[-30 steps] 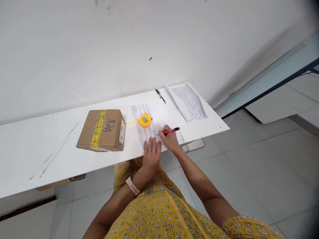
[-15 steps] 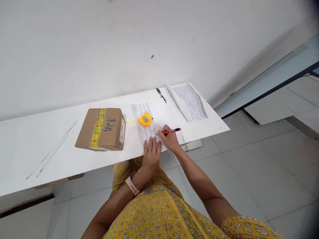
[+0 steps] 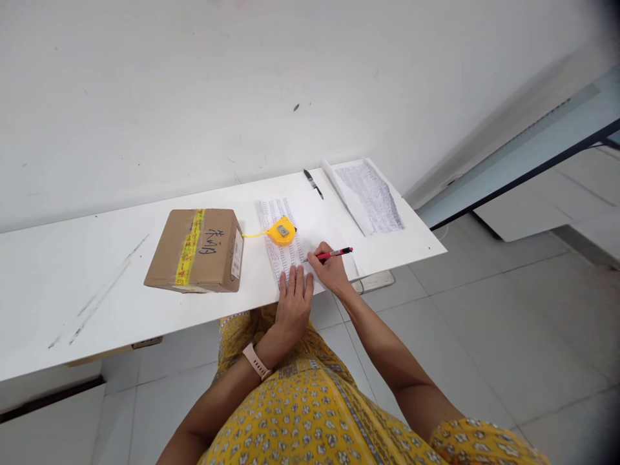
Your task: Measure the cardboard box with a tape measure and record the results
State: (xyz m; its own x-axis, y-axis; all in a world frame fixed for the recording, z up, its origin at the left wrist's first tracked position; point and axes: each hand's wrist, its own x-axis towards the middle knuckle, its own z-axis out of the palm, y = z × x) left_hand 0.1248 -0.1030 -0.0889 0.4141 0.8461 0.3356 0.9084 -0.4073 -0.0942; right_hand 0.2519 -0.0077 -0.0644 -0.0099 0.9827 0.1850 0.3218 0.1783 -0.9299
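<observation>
My right hand is closed on a red pen, its tip resting on a printed sheet of paper that lies on the white table. My left hand lies flat with fingers stretched out on the sheet's near end at the table's front edge. A yellow tape measure sits on the sheet, its tape drawn out toward a brown cardboard box with yellow tape and handwriting on top.
A black pen lies at the back of the table. Another printed sheet rests at the right end near the corner. A white wall runs behind the table. Tiled floor lies to the right and below.
My hands and the pen hold nearly the same place on the sheet. The view has shifted slightly.
</observation>
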